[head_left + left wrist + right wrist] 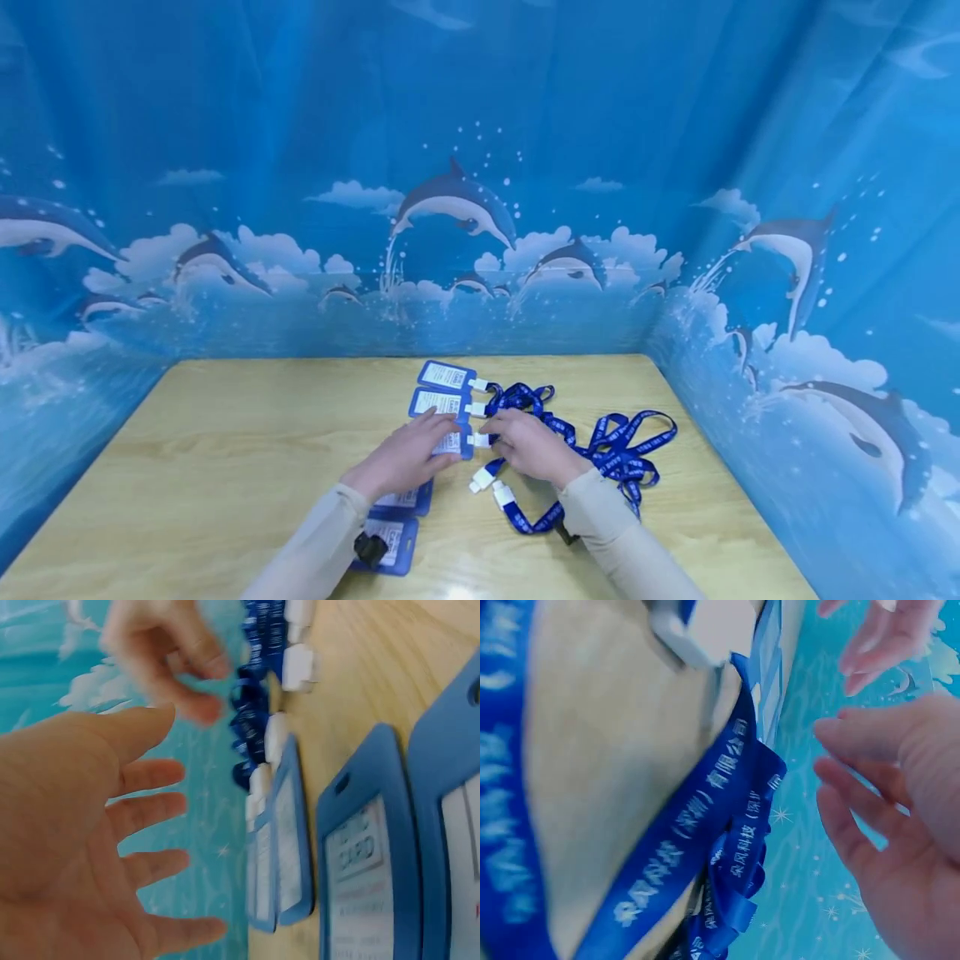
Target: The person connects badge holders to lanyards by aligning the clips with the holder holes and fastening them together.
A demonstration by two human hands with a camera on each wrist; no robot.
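My left hand [408, 454] hovers over the third blue card holder [467, 452] in a column, fingers spread and holding nothing in the left wrist view. My right hand [531, 443] is by that holder's white clip [481, 440]; its fingers are loosely bent, with nothing seen between them. Two more card holders, one at the far end [444, 375] and one just nearer [427, 403], have white clips and blue lanyards attached. Loose clips on lanyard ends, one [482, 479] beside another [503, 496], lie below my right hand. Printed lanyard straps [671, 847] fill the right wrist view.
Two card holders without clips, one [424, 498] above the other [406, 546], lie by my left forearm. A heap of blue lanyards [622, 462] spreads right of my right hand. A dolphin-printed curtain [450, 317] borders the wooden table [247, 433].
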